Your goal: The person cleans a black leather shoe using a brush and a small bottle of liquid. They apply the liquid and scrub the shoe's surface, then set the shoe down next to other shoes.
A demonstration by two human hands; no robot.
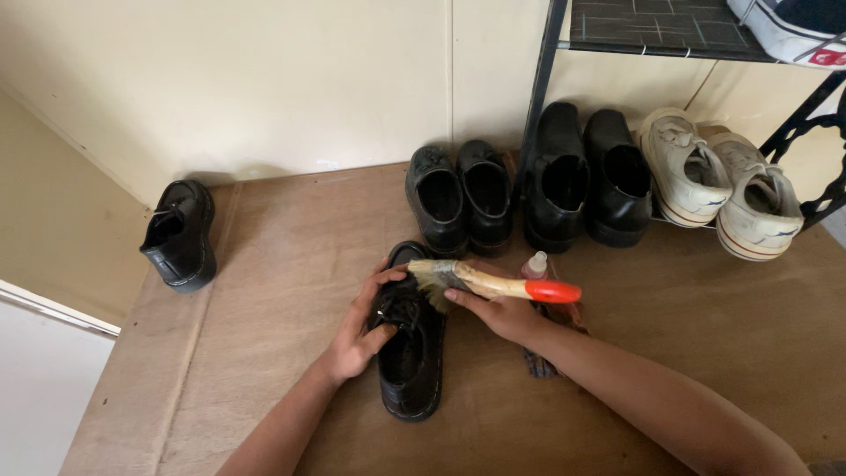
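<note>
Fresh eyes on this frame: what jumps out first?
Dead centre, the right hand holds a wooden brush with a bright orange handle tip against a black shoe that the left hand steadies on the brown floor mat. Behind, two pairs of black shoes and one pair of white sneakers line the wall, with a lone black shoe far left.

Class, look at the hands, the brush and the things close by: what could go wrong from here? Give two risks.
1. The small bottle stands just behind the right hand holding the brush; a wide stroke might knock it over.
2. The left hand steadies the black shoe right beside the bristles, so its fingers may get brushed.
</note>
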